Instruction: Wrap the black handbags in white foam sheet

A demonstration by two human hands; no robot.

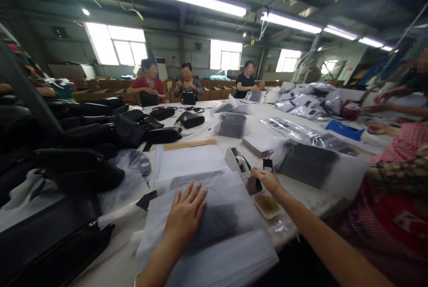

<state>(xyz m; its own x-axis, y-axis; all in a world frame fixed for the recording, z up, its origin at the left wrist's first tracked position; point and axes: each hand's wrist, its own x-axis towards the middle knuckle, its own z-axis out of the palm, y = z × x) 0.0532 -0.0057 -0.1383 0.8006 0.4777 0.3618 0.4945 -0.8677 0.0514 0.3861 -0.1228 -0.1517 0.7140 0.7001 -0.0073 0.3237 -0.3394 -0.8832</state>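
My left hand [187,211] lies flat with fingers spread on a dark item [217,224] wrapped in thin, see-through white sheet. Beneath it is a stack of white sheets [247,258]. To the right, my right hand [269,183] pinches at the near end of a tape dispenser [236,160]; whatever is between the fingertips is too small to make out. A black tag [267,165] lies just beyond that hand. Below it sits a small white tray [267,207] holding something yellowish-brown. Behind my left hand lies a white bag [190,162] with a brown strip along its top.
Black handbags [76,166] are heaped along the left. At right are a wrapped dark item [304,162], a stack of white cards [257,144] and packed clear bags [310,100]. Co-workers sit across the table; others' arms [384,129] reach in at right. A post [30,86] stands left.
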